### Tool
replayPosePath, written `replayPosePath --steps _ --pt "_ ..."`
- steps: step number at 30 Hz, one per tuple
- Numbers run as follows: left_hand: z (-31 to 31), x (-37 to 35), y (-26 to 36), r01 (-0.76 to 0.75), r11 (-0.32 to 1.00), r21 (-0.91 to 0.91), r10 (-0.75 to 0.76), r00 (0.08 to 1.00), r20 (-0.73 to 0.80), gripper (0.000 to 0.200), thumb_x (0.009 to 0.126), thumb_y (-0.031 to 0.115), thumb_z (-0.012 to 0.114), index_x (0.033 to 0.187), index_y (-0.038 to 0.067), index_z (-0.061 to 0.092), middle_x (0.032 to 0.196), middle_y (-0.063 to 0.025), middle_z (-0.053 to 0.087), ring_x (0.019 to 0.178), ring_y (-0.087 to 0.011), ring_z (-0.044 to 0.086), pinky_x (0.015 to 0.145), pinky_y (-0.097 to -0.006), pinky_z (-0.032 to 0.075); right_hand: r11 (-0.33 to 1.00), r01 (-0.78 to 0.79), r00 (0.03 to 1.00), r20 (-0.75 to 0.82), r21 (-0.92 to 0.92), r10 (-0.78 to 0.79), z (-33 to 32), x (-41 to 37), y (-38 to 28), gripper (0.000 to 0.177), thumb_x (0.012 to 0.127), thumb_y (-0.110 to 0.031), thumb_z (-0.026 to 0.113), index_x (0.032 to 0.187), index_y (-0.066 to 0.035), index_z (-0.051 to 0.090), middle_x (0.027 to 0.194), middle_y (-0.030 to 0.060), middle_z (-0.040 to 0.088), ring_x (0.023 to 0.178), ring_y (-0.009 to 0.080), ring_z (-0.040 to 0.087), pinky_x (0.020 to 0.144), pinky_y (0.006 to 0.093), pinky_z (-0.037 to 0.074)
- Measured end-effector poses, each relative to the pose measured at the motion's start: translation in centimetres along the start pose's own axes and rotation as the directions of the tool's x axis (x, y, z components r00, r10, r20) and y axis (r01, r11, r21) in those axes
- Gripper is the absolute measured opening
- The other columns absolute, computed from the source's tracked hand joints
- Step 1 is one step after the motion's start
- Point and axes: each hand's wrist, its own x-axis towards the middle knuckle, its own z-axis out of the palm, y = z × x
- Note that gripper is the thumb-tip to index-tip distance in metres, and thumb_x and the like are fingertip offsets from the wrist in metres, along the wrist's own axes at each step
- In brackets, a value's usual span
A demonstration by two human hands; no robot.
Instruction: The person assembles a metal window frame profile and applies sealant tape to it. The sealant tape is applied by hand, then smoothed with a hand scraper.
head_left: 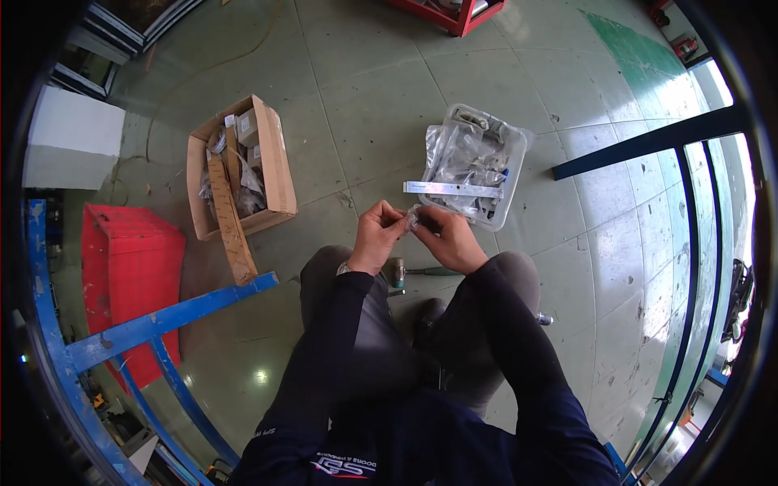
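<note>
Between my fingertips is a small crumpled clear plastic bag (pixel 413 219); what it contains is too small to make out. My left hand (pixel 378 236) pinches it from one side, with a watch on that wrist. From the other side my right hand (pixel 450 240) has its fingers closed on the bag too. Just beyond my right hand stands a clear plastic bin (pixel 519 158) full of plastic bags and small parts. A flat metal strip (pixel 454 189) lies across its near edge. On the floor below my hands is a hammer (pixel 399 273), partly hidden by my legs.
An open cardboard box (pixel 279 162) at left holds smaller boxes, bags and a long brown strip (pixel 231 223). A red container (pixel 138 283) stands left of a blue metal frame (pixel 170 320). Another dark blue frame (pixel 648 150) rises at right. A red cart (pixel 462 20) is ahead.
</note>
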Motion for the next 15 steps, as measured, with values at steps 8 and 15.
replayPosePath --steps 8,15 --pt "1.7 0.0 1.0 -0.072 0.995 0.075 0.072 0.997 0.002 0.023 0.095 0.004 0.075 0.088 0.006 0.053 0.085 -0.0042 0.068 0.072 -0.0069 0.060 0.066 -0.0238 0.050 0.955 -0.091 0.963 -0.217 0.284 0.157 1.6 0.0 1.5 0.016 0.097 -0.008 0.061 0.106 0.004 0.059 0.078 0.0125 0.067 0.069 0.0195 0.065 0.065 0.0336 0.052" --pt "0.5 -0.4 1.2 -0.207 0.903 0.378 0.284 0.945 -0.162 0.011 0.096 0.003 0.071 0.096 0.000 0.061 0.084 -0.0025 0.069 0.076 -0.0056 0.062 0.070 -0.0242 0.052 0.869 -0.213 0.911 -0.230 0.447 0.342 0.9 1.1 2.2 0.018 0.102 -0.015 0.065 0.102 -0.001 0.054 0.075 0.0037 0.062 0.066 0.0096 0.059 0.058 0.0283 0.048"
